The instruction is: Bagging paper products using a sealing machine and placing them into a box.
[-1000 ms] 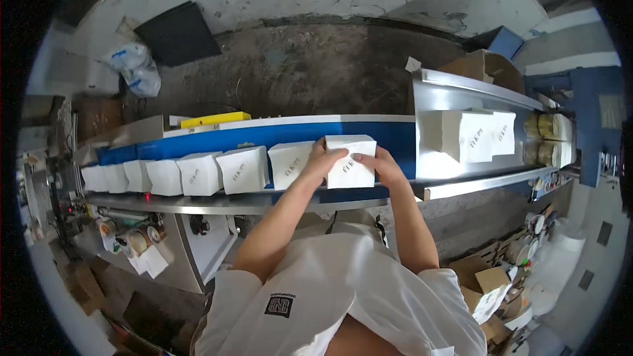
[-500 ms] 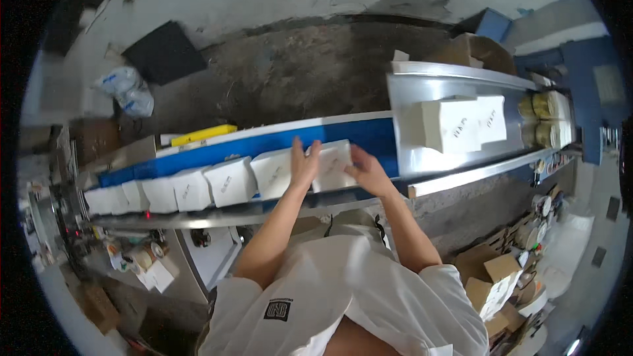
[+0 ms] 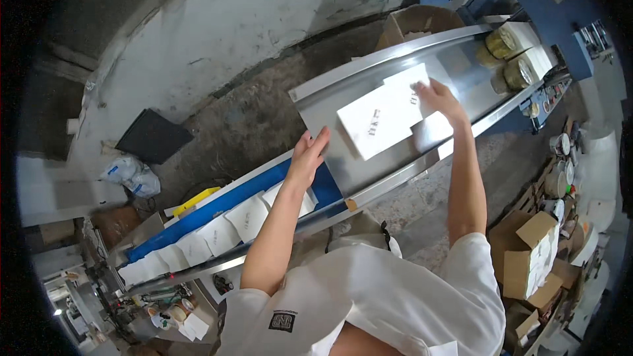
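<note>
White box-shaped packs with dark print on top stand in two places. Two of them, a nearer pack (image 3: 379,124) and a farther pack (image 3: 403,82), sit end to end on a metal chute (image 3: 455,69). My right hand (image 3: 443,100) is at the farther pack's right end, its fingers against that edge. Short of the nearer pack's left end, my left hand (image 3: 308,161) hangs open above the chute's lower end, fingers apart and empty. A row of similar packs (image 3: 247,216) lies on a blue conveyor belt (image 3: 270,177); my left forearm partly hides the last one.
Round yellowish rolls (image 3: 517,74) sit at the chute's upper end, by a blue machine (image 3: 534,0). Metal rails edge the chute. A cardboard box (image 3: 422,21) stands behind it. Open cartons (image 3: 527,257) are at lower right. A plastic bag (image 3: 132,177) lies on the floor at left.
The view has turned right. Both hands have left the pack on the belt and moved over to the chute, the right one reaching the far end of the packs there.
</note>
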`<action>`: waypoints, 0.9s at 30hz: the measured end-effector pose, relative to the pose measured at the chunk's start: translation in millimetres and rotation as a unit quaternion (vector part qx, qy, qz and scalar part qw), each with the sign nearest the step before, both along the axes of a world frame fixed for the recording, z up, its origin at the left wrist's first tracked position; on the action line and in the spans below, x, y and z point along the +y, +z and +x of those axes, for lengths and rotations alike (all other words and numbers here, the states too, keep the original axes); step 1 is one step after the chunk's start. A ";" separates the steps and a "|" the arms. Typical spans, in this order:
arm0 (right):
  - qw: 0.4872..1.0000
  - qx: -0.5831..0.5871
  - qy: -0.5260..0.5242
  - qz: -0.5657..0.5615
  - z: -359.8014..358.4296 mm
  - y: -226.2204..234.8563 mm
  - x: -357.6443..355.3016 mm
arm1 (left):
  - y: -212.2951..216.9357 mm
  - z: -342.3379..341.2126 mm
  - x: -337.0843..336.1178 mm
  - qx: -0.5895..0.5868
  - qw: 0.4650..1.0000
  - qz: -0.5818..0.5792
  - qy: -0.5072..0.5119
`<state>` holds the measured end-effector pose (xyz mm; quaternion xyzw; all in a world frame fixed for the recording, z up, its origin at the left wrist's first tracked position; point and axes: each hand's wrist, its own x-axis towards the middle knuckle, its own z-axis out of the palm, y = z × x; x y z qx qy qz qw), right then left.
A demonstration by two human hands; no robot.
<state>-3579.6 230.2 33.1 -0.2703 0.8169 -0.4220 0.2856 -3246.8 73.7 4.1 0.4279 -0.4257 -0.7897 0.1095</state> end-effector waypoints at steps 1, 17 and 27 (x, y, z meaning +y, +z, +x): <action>0.999 0.033 0.026 0.026 10.5 1.3 -5.0 | -0.9 -1.0 -0.1 0.038 0.999 0.004 -0.001; 0.984 -0.020 0.009 -0.174 113.8 33.6 -1.0 | -73.9 134.1 -94.4 0.077 0.963 -0.012 0.256; 0.990 0.001 -0.063 -0.128 150.2 56.1 31.8 | -162.7 25.2 -54.0 -0.031 0.982 -0.013 0.184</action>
